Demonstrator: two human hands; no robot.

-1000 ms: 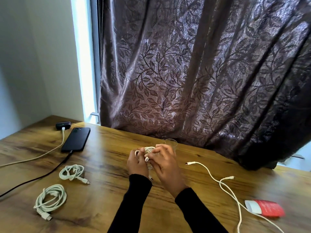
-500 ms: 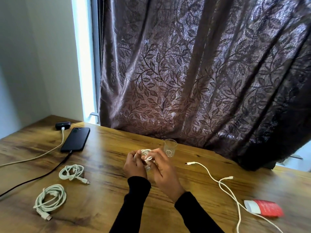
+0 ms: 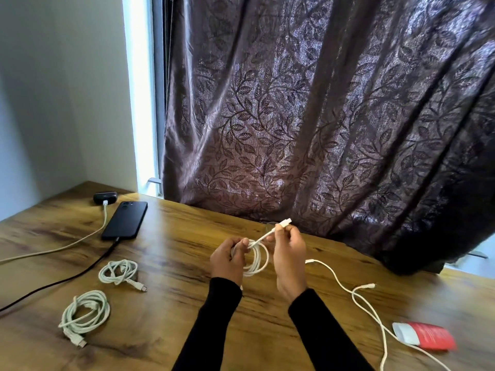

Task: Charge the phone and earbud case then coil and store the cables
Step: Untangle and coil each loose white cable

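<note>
- Wrapping the free end around the loops is, by my reading, the step in hand: the tail should pass through the middle of the coil and be drawn snug, firm enough to bind the turns but not so hard that the cord kinks at the plug
- Nearest, the left hand (image 3: 227, 259) has its fingers (image 3: 242, 243) closed around one side of the white coil (image 3: 257, 259), thumb over the top, holding the loops together just above the worktop (image 3: 187, 311)
- Beside it, the right hand (image 3: 288, 253) pinches the cable's tail below the white plug (image 3: 285, 223), fingers together on the cord, the plug pointing up and away; the tail runs down from there into the coil
- Keeping the left grip steady while the right hand leads the plug round seems the way to stop the turns springing loose
- To the left, two finished coils lie on the wood: the larger coil (image 3: 85, 314) close to the front edge, the smaller coil (image 3: 119, 271) a little behind it
- To the right, a loose white cable (image 3: 361, 303) still sprawls uncoiled, running past a red and white tube (image 3: 426, 338); it likely comes next
- Farther back on the left, the phone (image 3: 125, 220) lies face down with a dark cable (image 3: 67, 277) at its near end, and the earbud case (image 3: 105, 198) sits just behind it with a pale cable (image 3: 61, 246) plugged in
- Behind everything hangs a dark leaf-patterned curtain (image 3: 321, 129); where the coils are to be stored I cannot tell
</note>
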